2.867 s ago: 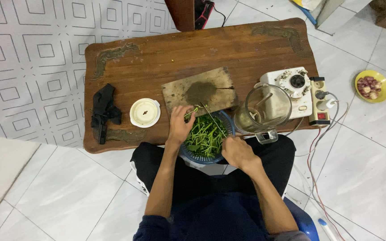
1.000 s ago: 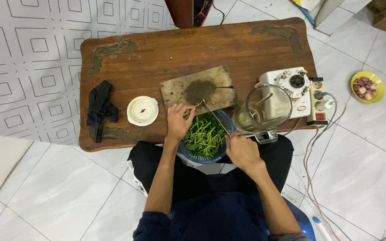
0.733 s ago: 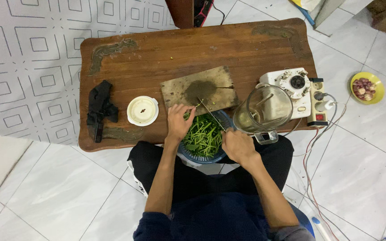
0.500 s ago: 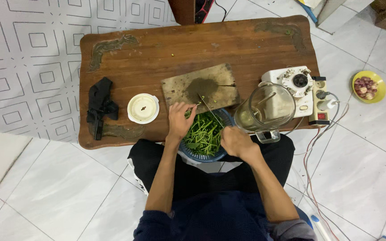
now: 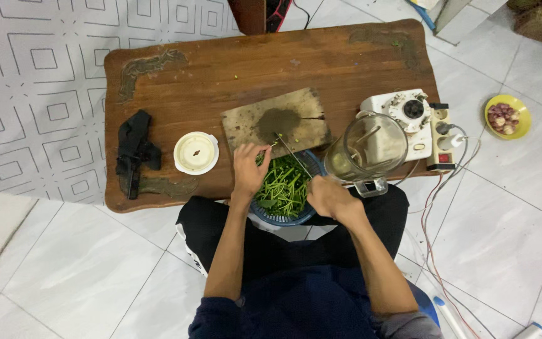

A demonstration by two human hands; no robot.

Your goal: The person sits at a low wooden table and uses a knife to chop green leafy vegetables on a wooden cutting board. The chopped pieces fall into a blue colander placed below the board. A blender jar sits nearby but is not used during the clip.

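Trimming step: left hand [image 5: 249, 171] pinched green stems [image 5: 281, 185] in blue basket [image 5: 283, 219] at table [image 5: 177, 75] edge; right hand [image 5: 329, 196] clamped a knife [image 5: 293, 156]. Next cut probably needed stems steadied on cutting board [image 5: 277, 122].

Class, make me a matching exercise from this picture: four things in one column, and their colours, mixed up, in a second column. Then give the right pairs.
Things:
1. small bowl on the floor
2. round lid on the table
3. basket holding the greens
4. cloth at the table's left end

Colours:
A. black
B. yellow
C. blue
D. white

Pairs: 1-B, 2-D, 3-C, 4-A
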